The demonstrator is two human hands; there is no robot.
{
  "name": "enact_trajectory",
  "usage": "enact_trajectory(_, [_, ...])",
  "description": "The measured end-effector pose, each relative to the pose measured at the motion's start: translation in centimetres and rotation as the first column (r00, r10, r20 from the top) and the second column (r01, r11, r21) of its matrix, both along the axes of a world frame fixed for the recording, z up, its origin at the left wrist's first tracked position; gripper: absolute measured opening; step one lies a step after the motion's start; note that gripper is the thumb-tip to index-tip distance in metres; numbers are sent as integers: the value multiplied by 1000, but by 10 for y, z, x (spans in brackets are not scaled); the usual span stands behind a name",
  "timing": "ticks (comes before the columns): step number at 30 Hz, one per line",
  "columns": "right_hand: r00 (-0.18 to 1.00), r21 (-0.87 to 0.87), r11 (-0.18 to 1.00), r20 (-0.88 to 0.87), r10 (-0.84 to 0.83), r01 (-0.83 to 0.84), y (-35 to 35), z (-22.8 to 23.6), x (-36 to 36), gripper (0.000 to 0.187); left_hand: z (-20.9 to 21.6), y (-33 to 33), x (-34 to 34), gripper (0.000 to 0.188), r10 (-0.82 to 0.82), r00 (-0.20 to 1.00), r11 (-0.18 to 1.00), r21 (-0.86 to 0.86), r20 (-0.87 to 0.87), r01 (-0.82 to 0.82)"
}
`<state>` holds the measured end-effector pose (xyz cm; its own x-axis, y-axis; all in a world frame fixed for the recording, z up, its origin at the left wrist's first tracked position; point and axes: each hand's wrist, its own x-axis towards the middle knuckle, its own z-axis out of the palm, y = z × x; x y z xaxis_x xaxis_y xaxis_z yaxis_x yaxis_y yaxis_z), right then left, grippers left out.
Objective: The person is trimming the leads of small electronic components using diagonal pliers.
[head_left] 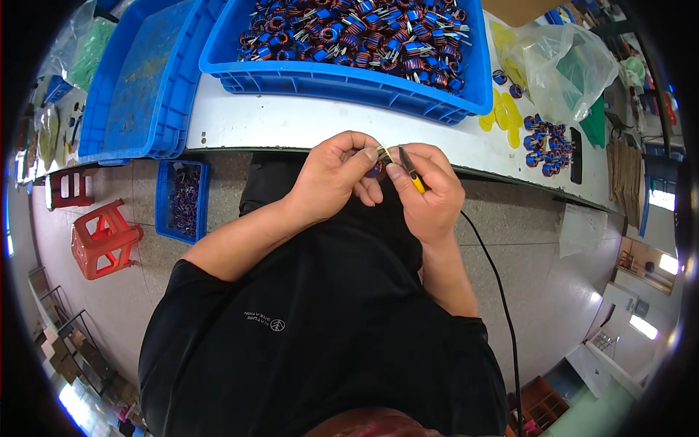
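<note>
My left hand [329,178] is closed on a small wire-wound coil [376,170] with a blue core and pale leads, at the table's front edge. The fingers cover most of the coil. Facing it, my right hand [435,193] grips a slim hand tool [415,179] with a dark tip and a yellow-and-black handle; its exact kind is hidden by the fingers. The tool's dark end points up beside the coil. A thin yellowish strand shows between the fingertips of both hands.
Ahead, a large blue bin [349,79] holds a heap of coils. A stained blue tray [156,120] lies to its left. On the right are yellow discs [507,116], grouped coils [547,149] and a plastic bag [564,65]. A red stool [105,237] and a blue crate [182,234] stand lower left.
</note>
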<state>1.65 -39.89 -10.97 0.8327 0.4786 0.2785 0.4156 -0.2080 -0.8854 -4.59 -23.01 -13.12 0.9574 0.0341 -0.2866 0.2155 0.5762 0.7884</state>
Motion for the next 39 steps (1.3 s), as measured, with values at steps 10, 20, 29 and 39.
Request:
enact_trajectory(10, [888, 278, 955, -407, 214, -103, -11, -13, 16, 30, 12, -5, -1, 13, 16, 1000, 982, 190, -17, -13])
enact_trajectory(20, [886, 193, 962, -387, 255, -192, -14, -7, 20, 33, 14, 1, -5, 11, -61, 996, 972, 224, -72, 76])
enact_trajectory(29, [935, 58, 970, -256, 245, -238, -16, 2, 24, 34, 14, -1, -6, 12, -62, 998, 965, 253, -23, 65])
enact_trajectory(39, [930, -1, 973, -295, 220, -231, -22, 1, 20, 44, 10, -3, -8, 9, -69, 995, 942, 334, 71, 41])
